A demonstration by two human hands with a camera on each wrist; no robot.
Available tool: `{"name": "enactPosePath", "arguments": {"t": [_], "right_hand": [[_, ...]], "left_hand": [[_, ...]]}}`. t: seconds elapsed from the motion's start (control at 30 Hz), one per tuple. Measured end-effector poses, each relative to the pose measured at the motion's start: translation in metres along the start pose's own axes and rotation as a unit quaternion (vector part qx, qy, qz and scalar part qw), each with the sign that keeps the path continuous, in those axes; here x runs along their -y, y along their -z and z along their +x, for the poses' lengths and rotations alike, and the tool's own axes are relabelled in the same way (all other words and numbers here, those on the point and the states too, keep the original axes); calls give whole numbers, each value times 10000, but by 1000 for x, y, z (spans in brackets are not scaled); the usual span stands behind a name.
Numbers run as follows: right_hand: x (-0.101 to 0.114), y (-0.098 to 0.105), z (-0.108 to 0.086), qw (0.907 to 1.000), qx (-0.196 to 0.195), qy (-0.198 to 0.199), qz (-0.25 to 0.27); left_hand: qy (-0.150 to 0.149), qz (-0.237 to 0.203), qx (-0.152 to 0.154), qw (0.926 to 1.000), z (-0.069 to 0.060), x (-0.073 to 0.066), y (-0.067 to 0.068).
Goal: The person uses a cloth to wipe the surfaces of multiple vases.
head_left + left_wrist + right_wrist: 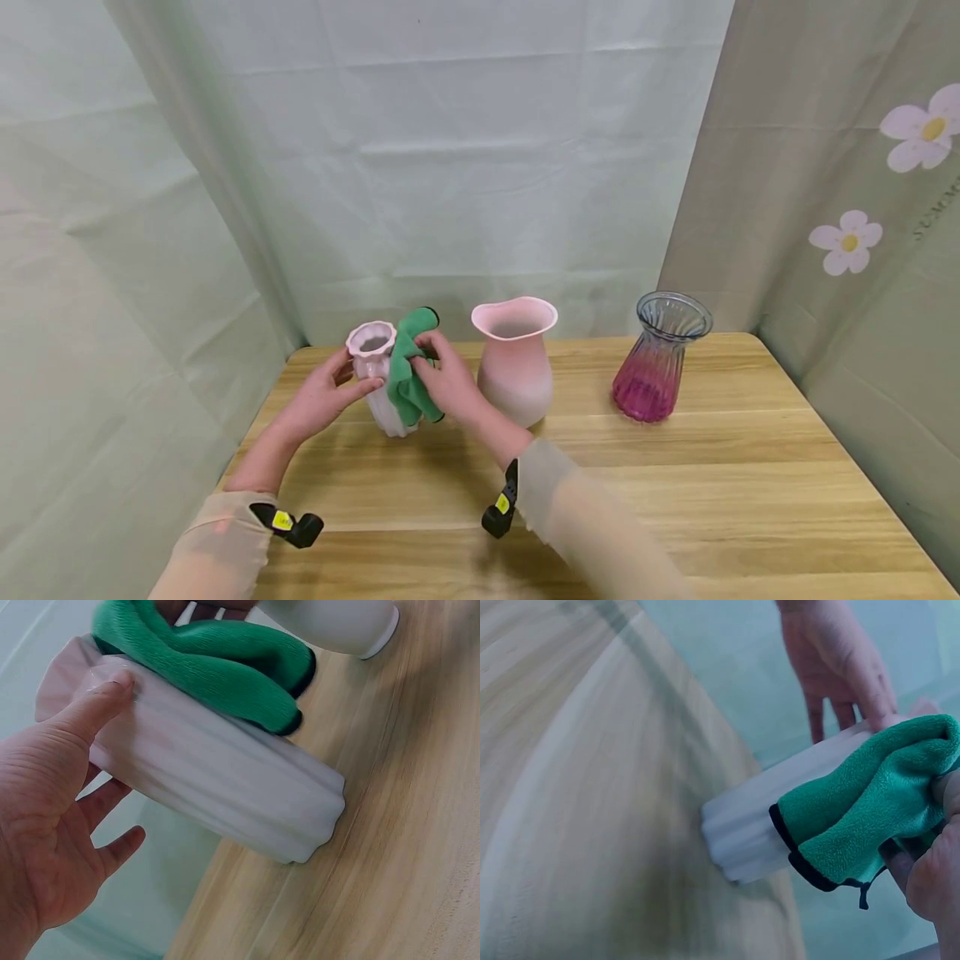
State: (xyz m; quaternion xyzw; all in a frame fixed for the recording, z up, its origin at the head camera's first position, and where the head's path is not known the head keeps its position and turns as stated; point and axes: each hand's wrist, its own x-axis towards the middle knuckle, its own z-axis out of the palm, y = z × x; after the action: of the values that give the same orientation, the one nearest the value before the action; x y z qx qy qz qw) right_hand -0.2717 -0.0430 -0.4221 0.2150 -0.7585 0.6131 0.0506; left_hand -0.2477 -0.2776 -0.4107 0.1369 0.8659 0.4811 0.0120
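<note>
- The left hand (318, 402) grips the pale ribbed vase (383, 412) near its neck, thumb on the near side and the other fingers parted from one another behind and below it.
- The right hand (452, 379) pinches a folded green cloth (408, 367) between thumb and fingers, its loose folds hanging below those fingertips against the vase's side.
- The vase thus sits between the two sets of fingers, scalloped rim just above the left thumb, base well below it; whether that base bears fully on the wood is hard to tell.
- For good wiping, the left grip should stay firm yet light, and the cloth should be pressed into each groove, following the ribs lengthwise; turning the vase little by little would bring the covered side round.
- The trailing folds could catch the pink vase (515, 379) just right of the right fingers, so short strokes seem wiser.
- Well right of both hands' fingers stands a glass vase (651, 367), magenta at its foot.
- Beneath the fingers spreads a wood-grained table (727, 475); beyond them hangs a creased pale curtain (487, 183).
</note>
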Motion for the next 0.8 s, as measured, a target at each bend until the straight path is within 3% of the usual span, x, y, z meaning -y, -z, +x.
{"name": "enactPosePath", "arguments": {"t": [0.17,0.47,0.8], "right_hand": [[9,2,3,10000,12,1,-78],[4,1,2,9997,-12,-145,-188],[-28,-8,-9,9993,-211,-130,-265]], "left_hand": [[-37,-50,23,10000,0,1,0],[-7,-26,27,10000,1,1,-1],[-78,28,-37,10000,2,3,-2]]}}
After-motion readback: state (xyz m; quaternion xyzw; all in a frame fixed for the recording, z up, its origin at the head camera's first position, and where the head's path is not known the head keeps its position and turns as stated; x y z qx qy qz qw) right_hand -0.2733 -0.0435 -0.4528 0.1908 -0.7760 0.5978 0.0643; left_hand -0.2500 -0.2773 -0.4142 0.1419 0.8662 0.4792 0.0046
